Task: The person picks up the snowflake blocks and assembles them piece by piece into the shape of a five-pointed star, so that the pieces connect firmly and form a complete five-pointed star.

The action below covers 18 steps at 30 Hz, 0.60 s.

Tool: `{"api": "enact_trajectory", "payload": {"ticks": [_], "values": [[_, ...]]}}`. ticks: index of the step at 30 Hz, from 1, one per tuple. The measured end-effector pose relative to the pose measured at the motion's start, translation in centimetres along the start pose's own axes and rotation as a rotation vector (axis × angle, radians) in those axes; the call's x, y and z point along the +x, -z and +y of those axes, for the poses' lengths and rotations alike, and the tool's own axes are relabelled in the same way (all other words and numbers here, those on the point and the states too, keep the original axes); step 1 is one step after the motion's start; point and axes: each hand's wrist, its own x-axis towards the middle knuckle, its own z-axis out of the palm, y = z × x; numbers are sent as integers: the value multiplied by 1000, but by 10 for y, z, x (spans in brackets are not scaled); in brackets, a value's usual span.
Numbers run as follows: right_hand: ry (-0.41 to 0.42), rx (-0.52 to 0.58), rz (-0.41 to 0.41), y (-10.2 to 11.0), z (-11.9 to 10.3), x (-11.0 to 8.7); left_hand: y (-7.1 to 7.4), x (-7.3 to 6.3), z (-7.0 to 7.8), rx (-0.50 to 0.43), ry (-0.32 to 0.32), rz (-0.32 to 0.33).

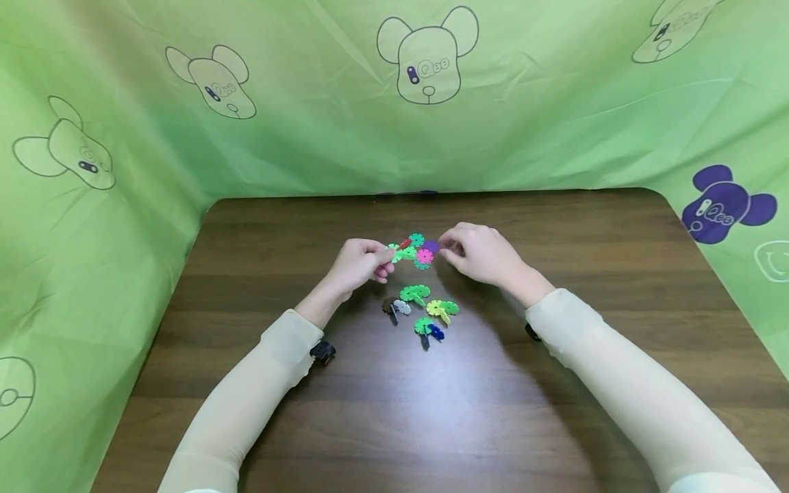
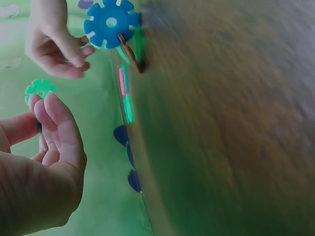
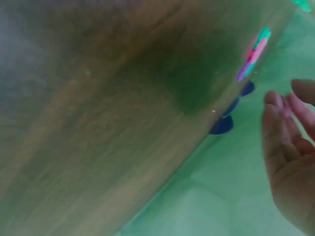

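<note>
My left hand (image 1: 365,261) pinches a light-green notched plastic disc (image 2: 40,88) between thumb and fingers. Beside it on the table lie more such discs: a pink disc (image 1: 424,256), a teal disc (image 1: 416,239), a red disc (image 1: 404,243) and a purple disc (image 1: 431,246). At the right of this patch, fingertips close to the purple disc, is my right hand (image 1: 477,252). Its fingers are loosely bent with a gap to the thumb, and nothing shows between them in the right wrist view.
Nearer me on the brown table (image 1: 394,424) stand small joined clusters: a green cluster (image 1: 415,293), a brown-and-white cluster (image 1: 394,307), a yellow-and-green cluster (image 1: 441,309) and a green-and-blue cluster (image 1: 428,330). A green printed curtain (image 1: 308,137) hangs behind the table's far edge.
</note>
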Motion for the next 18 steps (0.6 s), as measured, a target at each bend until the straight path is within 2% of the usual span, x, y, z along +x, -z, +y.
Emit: {"api": "enact_trajectory", "payload": {"ticks": [4, 7, 12, 18], "values": [[-70, -14, -147, -8, 5, 13, 4, 0, -4, -18, 8, 8], [-80, -26, -204, -14, 6, 21, 5, 0, -5, -14, 12, 3], [-90, -8, -222, -20, 9, 27, 6, 0, -4, -2, 17, -8], [-118, 106, -216, -22, 10, 28, 8, 1, -4, 20, 22, -12]]}}
